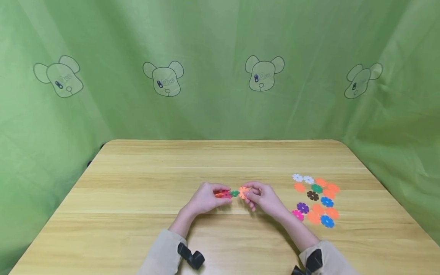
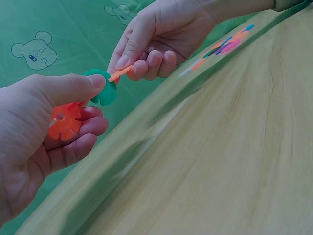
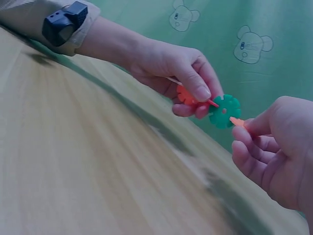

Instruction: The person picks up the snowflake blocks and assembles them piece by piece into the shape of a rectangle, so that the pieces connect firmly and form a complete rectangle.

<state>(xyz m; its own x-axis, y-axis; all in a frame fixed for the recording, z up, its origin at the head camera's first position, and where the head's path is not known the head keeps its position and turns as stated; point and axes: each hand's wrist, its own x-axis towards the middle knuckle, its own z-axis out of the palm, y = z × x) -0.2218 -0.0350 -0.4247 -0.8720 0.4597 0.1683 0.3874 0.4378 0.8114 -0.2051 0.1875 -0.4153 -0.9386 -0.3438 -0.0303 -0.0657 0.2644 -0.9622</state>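
My left hand grips a short chain of flower-shaped interlocking discs above the table. In it are an orange disc, a pinkish-red disc and, at the right end, a green disc; the fingers partly cover the rest. Between thumb and fingers, my right hand pinches another orange disc. Both wrist views show that disc edge-on at the green disc's rim, turned across it. How deep its slot sits in the green one I cannot tell.
Loose discs in white, orange, blue, purple, pink, brown and a green disc lie flat, some overlapping, on the right of the wooden table. A green curtain with bear-head drawings hangs behind. Each sleeve carries a black strapped device.
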